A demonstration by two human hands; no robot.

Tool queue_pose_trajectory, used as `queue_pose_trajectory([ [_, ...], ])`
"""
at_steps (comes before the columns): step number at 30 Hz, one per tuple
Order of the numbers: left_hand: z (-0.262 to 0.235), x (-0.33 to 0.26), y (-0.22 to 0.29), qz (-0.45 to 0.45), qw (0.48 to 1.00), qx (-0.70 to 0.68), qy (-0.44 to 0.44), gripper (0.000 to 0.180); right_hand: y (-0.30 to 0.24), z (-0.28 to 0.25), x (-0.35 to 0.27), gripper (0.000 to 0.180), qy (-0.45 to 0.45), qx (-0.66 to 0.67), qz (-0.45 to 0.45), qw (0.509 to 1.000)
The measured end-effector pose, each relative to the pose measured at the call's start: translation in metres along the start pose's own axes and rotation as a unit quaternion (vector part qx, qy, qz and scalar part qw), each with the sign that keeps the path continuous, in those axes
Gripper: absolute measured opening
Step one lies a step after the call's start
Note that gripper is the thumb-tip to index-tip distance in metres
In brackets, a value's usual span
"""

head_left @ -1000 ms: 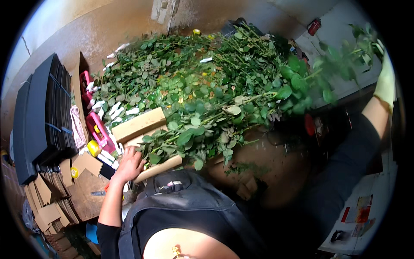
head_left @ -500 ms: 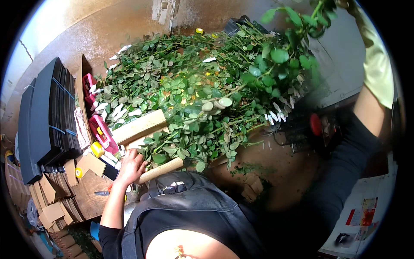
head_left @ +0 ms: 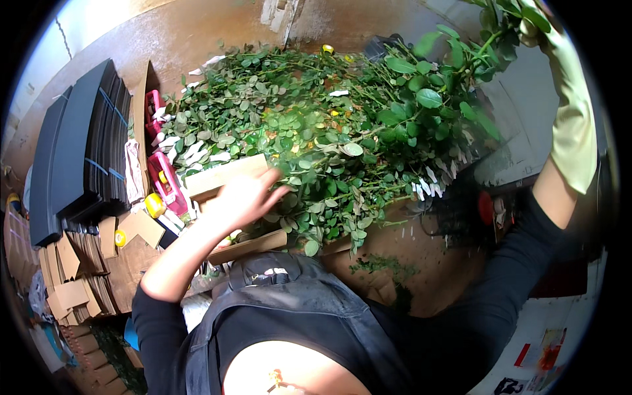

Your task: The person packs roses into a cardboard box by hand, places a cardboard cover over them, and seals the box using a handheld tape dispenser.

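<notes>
My left hand [head_left: 249, 199] is bare, slightly blurred, with its fingers apart and nothing visible in them. It hovers over a tan cardboard-like holder [head_left: 227, 176], beside the near leaves of a big heap of leafy rose stems [head_left: 316, 158]. High at the far right, my right hand [head_left: 536, 31] wears a long pale yellow glove [head_left: 574, 131]. Its fingers are closed round a leafy rose stem [head_left: 431, 99], whose foliage hangs down to the left over the heap. The hand's upper part is cut off by the view's dark rim.
Dark flat sheets [head_left: 85, 145] stand stacked at the left, above folded brown cardboard pieces [head_left: 79, 289]. Pink containers [head_left: 168, 184] and a yellow roll [head_left: 155, 205] sit between them and the heap. White-wrapped tips [head_left: 428, 187] stick out at the heap's right. A red round object [head_left: 485, 208] is farther right.
My left hand has lifted off the near edge of the holder and moved right and away from me, its fingers opening out. My right hand stays high with the stem, lowered slightly.
</notes>
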State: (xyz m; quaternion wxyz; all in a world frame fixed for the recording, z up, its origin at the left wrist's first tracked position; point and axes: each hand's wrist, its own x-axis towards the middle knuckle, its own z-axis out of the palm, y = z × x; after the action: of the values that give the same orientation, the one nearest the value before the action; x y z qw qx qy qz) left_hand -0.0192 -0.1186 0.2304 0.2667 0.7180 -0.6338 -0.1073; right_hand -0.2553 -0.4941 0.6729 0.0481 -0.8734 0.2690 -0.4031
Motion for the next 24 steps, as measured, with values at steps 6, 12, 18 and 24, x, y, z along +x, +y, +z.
queue_pose_trajectory([
  [6, 0.115, 0.121, -0.010, 0.026, 0.998, 0.030, 0.047, 0.040, 0.044, -0.040, -0.003, 0.043, -0.012, -0.011, 0.034, 0.999],
  [12, 0.123, 0.122, 0.007, -0.115, 0.976, -0.183, -0.027, 0.036, 0.122, -0.126, -0.023, 0.051, 0.091, -0.213, 0.074, 0.970],
  [18, 0.129, 0.126, 0.004, -0.196, 0.946, -0.258, 0.000, 0.041, 0.096, -0.058, -0.096, 0.056, 0.002, 0.009, 0.029, 1.000],
  [24, 0.128, 0.130, 0.003, -0.165, 0.963, -0.189, 0.100, 0.038, 0.115, -0.022, -0.139, 0.053, -0.038, -0.036, 0.072, 0.996],
])
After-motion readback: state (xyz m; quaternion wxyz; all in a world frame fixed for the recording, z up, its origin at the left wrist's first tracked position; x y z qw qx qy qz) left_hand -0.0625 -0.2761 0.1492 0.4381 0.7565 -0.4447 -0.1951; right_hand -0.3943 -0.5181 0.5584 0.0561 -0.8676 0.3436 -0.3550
